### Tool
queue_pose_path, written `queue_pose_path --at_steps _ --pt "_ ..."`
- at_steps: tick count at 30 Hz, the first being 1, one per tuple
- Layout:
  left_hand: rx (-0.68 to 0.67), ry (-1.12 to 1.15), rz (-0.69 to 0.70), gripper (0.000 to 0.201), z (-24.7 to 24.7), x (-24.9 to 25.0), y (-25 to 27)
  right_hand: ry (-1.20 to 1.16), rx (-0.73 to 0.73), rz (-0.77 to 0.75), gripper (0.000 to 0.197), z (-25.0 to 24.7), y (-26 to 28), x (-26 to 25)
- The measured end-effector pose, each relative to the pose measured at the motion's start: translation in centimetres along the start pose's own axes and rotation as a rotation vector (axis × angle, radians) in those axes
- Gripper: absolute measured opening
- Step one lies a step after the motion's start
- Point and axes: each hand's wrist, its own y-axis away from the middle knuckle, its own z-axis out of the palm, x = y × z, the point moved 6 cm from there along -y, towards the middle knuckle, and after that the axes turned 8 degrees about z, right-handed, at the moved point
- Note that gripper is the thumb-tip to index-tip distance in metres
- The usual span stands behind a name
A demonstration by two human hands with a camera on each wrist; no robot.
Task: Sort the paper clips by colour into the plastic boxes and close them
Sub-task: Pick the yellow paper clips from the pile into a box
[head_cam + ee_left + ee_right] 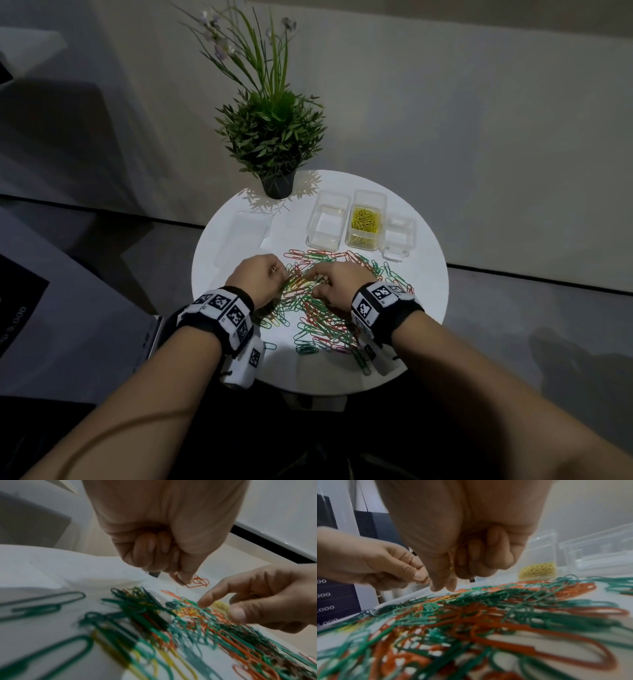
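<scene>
Head view: round white table (428, 308); mixed paper clips (325, 308) heaped at centre toward near edge; three clear plastic boxes (327, 222) by far right edge, middle one holding yellow clips (364, 221); lids (245, 233) at left edge; potted plant (274, 137) at far edge. Both hands over heap.

Left wrist view: left hand (163, 536) clenched, thumb and forefinger pinched; what it grasps, cannot tell.

Right wrist view: right hand (462, 534) curled, fingertips pinched just above heap; grasp cannot be told

I am sitting before a round white desk (424, 308) that is standing on a grey floor (534, 315). A pale wall (479, 120) is rising behind it, a dark baseboard (548, 279) running along its foot. A potted green plant (274, 137) is casting leaf shadows under bright light. A dark printed board (20, 308) is leaning at my left.
</scene>
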Motion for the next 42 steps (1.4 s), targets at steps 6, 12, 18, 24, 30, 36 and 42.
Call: queue_pose_path --at_steps 6,12,18,24,30,36,42 --pt "0.002 0.007 0.005 0.021 -1.2 -0.3 -1.5 0.132 0.071 0.013 0.014 -0.4 -1.1 -0.6" --pt "-0.062 0.130 0.041 0.016 -0.2 0.4 -1.8 -0.184 0.118 0.165 0.018 -1.1 -1.4 0.7" --pt "-0.056 0.212 0.092 0.014 0.4 1.6 -1.2 -0.875 0.042 0.213 0.004 -1.1 -1.2 0.3" --pt "0.045 0.080 0.039 0.007 -1.1 0.8 -1.7 -0.738 0.139 0.331 0.020 -1.8 -1.3 3.6" --pt "-0.003 -0.264 -0.043 0.014 -0.7 0.2 -1.3 -0.380 0.190 0.363 0.016 -2.7 -0.3 5.1" --pt "0.022 -0.367 -0.005 0.009 -0.7 0.1 -1.0 -0.098 0.101 0.180 0.030 -1.0 -1.5 1.5" --pt "0.018 -0.363 0.073 0.015 -0.6 0.3 -0.6 0.018 0.067 0.153 0.039 -0.7 -2.2 1.1"
